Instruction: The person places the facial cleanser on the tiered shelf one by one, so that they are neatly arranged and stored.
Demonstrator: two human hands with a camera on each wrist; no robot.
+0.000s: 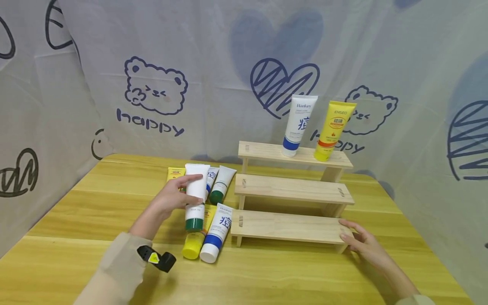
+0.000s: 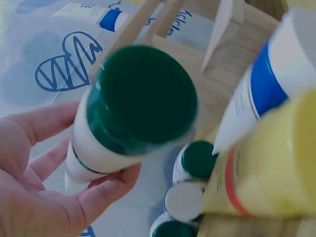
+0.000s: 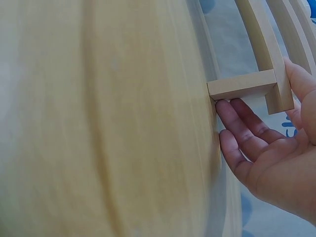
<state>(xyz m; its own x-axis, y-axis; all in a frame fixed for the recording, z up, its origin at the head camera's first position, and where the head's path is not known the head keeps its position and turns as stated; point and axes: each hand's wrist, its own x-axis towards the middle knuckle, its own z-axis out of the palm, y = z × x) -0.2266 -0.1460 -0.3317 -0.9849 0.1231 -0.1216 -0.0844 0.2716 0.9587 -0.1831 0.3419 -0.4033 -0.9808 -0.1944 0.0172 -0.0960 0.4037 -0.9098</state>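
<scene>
My left hand (image 1: 173,198) grips a white squeeze tube with a green cap (image 1: 195,224), held cap down above other tubes at the left of the wooden stand. In the left wrist view that green cap (image 2: 148,98) faces the camera, with the thumb and fingers around the white body. Below it lie a yellow tube (image 1: 192,248) and a white tube with a blue band (image 1: 215,237). At the right end of the three-step wooden stand (image 1: 286,224), my right hand (image 1: 362,243) holds the lowest step, its fingers against the end leg (image 3: 242,85).
Upright on the top step stand a white Hankey tube (image 1: 299,125) and a yellow ENSEO tube (image 1: 335,131). Behind the left hand lie more tubes, among them a green-capped one (image 1: 223,182) and a yellow one (image 1: 175,173). A printed cloth (image 1: 217,118) hangs behind the wooden table (image 1: 76,220).
</scene>
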